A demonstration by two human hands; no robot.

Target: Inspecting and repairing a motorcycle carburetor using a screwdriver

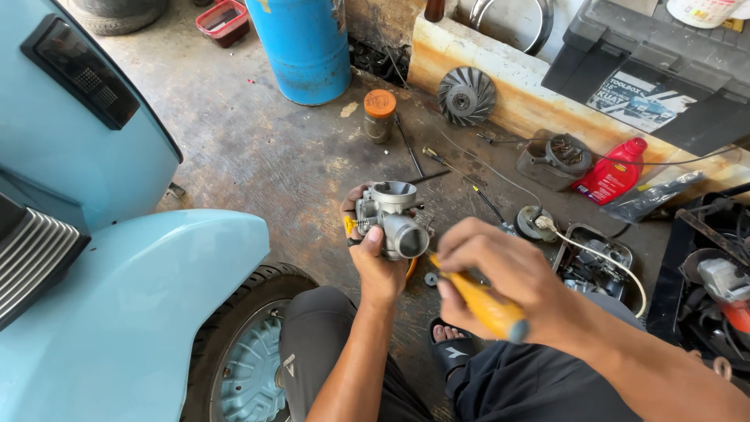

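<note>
Hand (380, 266) around carburettor (394, 227), underside hidden.

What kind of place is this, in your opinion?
Probably a small scooter repair workshop. The left hand holds a metal carburettor, a light blue scooter stands close by, and a black toolbox and loose engine parts lie on the stained concrete floor.

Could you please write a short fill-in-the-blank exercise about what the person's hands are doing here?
1. The left hand holds up a grey metal ____.
2. The right hand grips a tool by its ____ handle.
3. The blue drum stands beside a jar with an ____ lid.

Missing words: carburetor; yellow; orange.
</note>
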